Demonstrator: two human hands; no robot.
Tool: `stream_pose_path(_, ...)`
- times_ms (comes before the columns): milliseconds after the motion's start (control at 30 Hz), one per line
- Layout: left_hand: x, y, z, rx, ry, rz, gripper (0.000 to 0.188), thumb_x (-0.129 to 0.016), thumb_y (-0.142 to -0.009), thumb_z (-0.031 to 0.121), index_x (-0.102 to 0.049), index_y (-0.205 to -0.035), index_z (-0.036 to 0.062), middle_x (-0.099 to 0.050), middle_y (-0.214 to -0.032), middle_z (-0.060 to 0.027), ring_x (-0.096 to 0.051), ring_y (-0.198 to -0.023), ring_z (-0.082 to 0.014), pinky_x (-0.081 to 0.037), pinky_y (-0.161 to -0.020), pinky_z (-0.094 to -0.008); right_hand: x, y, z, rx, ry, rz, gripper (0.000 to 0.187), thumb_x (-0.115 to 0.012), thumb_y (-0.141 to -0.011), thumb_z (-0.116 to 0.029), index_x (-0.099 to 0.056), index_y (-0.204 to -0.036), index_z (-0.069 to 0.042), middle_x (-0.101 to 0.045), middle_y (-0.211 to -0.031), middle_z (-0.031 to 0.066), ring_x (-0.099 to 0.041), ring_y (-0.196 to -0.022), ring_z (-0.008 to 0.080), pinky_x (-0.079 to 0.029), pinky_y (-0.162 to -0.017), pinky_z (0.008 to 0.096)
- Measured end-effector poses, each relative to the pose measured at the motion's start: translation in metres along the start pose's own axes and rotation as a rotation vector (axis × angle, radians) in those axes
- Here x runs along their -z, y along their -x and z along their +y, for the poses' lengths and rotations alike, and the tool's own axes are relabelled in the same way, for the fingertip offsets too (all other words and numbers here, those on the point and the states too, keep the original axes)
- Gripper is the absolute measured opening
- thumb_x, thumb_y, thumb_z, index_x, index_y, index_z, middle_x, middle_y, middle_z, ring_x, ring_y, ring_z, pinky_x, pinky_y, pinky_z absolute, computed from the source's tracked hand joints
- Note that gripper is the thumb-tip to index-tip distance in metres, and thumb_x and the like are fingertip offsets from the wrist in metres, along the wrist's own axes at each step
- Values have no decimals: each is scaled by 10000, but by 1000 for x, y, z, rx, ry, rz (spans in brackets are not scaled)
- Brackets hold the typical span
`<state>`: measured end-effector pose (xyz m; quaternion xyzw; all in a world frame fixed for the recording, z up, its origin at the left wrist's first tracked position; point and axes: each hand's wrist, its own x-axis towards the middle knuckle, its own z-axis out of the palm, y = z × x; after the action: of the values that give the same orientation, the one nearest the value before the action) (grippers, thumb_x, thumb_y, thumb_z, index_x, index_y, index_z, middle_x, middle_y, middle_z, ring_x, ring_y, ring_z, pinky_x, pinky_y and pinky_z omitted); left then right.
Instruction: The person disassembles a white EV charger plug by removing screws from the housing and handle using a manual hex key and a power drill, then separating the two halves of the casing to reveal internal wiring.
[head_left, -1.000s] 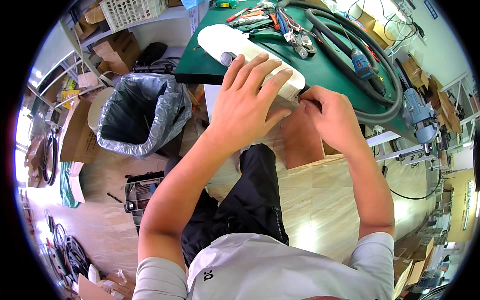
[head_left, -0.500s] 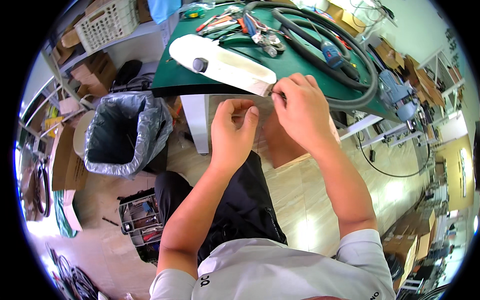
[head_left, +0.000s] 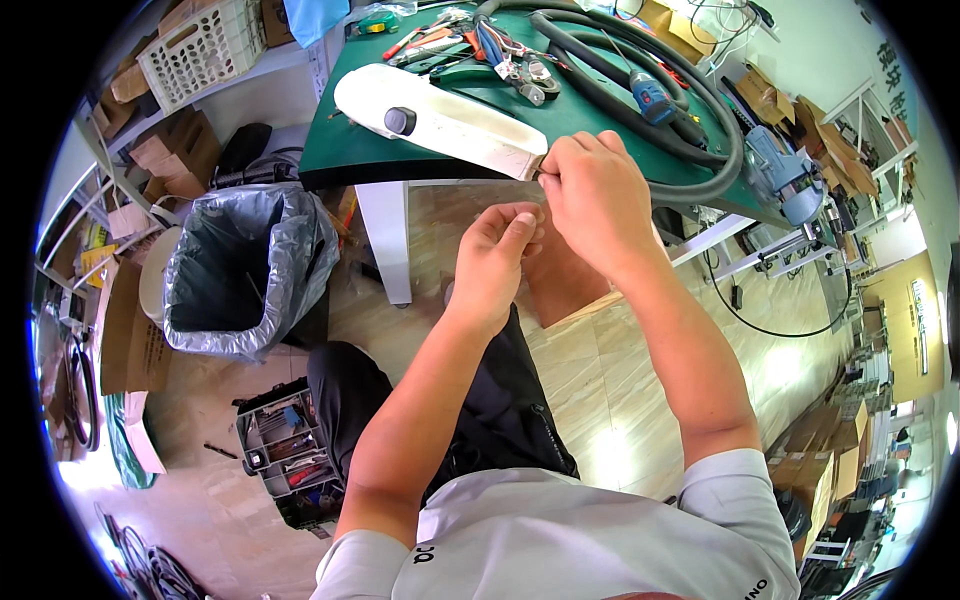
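In the head view, we see a long white casing (head_left: 440, 115) lying aslant on the green-topped workbench (head_left: 330, 150), its broad rounded end to the left and its narrow end by the front edge. A dark grey knob (head_left: 401, 121) sits on its side nearer us.

Our right hand (head_left: 595, 190) is at that narrow end, fingers bent and drawn in towards the thumb; the fingertips are largely hidden, so we cannot tell how tightly they close or whether they grip the casing or something small at its end. Our left hand (head_left: 497, 255) is just below and to the left of the right one, in front of the bench edge, with its fingers curled and its thumb bent in towards them. We cannot tell whether anything small sits between them.

Behind the casing, we see a jumble of hand tools (head_left: 515, 65), and further right a thick black hose (head_left: 735, 150) coiled around a blue power drill (head_left: 652, 98). A brown panel (head_left: 565, 280) stands below the bench, beyond our hands. To the left is a waste bin (head_left: 250, 345) with a grey plastic liner, and nearer us, on the floor, an open toolbox (head_left: 285, 440) beside our knee.
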<state>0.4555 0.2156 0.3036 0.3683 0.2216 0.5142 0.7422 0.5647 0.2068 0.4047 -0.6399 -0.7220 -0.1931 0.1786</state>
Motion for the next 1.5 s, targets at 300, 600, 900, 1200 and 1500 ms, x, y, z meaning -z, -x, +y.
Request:
stream_pose_path(300, -21, -8, 12, 47, 362, 44, 259, -578, -992, 246, -607, -1050, -5, -647, -993, -61, -606, -923, -121, -474, -842, -296, -12, 4, -4, 20, -68, 181, 98, -709, -759, -66, -627, -812, -72, -615, -992, 34, -547, -959, 278, -460, -815, 388)
stream_pose_path(600, -38, -12, 14, 77, 491, 115, 239, -607, -979, 235, -620, -1014, -1, -648, -933, -42, -616, -822, -116, -491, -761, -267, -9, 13, 11, 14, -470, 97, 134, -622, -822, -32, -685, -940, -35, -632, -1080, 66, -551, -1039, 302, -475, -892, 392)
stream_pose_path(900, -58, -13, 11, 0, 427, 327, 208, -612, -972, 201, -614, -933, -3, -599, -858, -22, -569, -752, -107, -495, -720, -254, -13, 28, 13, -311, -856, 169, 187, -627, -902, -120, -656, -1032, 11, -665, -984, 158, -653, -826, 233, -527, -747, 324)
stream_pose_path(1200, -62, -8, 12, 53, 237, 317, 314, -541, -992, 354, -577, -859, 72, -524, -713, -10, -471, -587, -130, -346, -475, -278, -10, 36, 26, -754, -1672, -292, 414, -556, -979, -361, -656, -833, 14, -622, -724, 44, -572, -634, 109, -447, -540, 243)
stream_pose_path(1500, -61, -14, 8, -66, 212, 336, 238, -615, -969, 292, -616, -962, 53, -603, -867, 7, -555, -773, -85, -413, -651, -249, -37, 37, 27, -270, -1099, 11, 110, -648, -926, -110, -652, -862, -22, -623, -713, 26, -595, -665, 104, -473, -612, 261)
